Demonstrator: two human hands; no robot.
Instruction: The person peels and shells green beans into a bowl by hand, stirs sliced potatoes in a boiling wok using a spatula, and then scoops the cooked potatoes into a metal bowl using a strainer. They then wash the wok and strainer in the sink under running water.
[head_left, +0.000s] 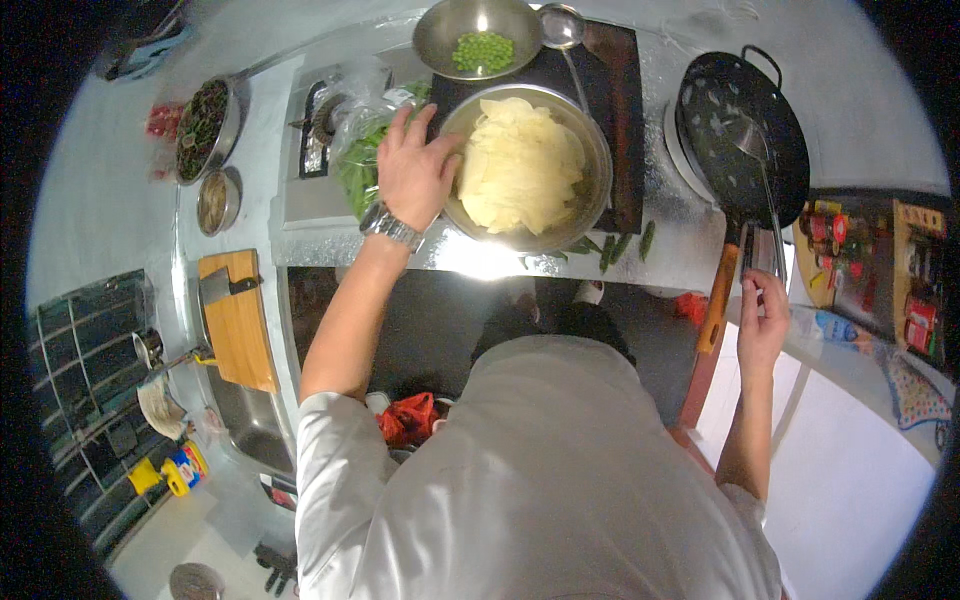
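Note:
My left hand (417, 161) has its fingers spread between a plastic bag of leafy greens (360, 161) and a metal bowl (598, 196). Its thumb side is at the bowl's rim; whether it touches cannot be told. Thin pale slices, perhaps potato (521, 165), are heaped in the bowl. On the right, my right hand (765, 311) grips the end of a long-handled metal spatula (772, 202). The spatula's head lies inside a black wok (709, 142) with a wooden handle (718, 296). Small pale bits dot the wok's inner surface.
A second metal bowl (427, 41) with green peas and a ladle (562, 28) stand behind. Pea pods (622, 247) lie along the counter's front edge. At left are a gas burner (319, 131), a cutting board (240, 330) with a cleaver (217, 285), and a sink (255, 427).

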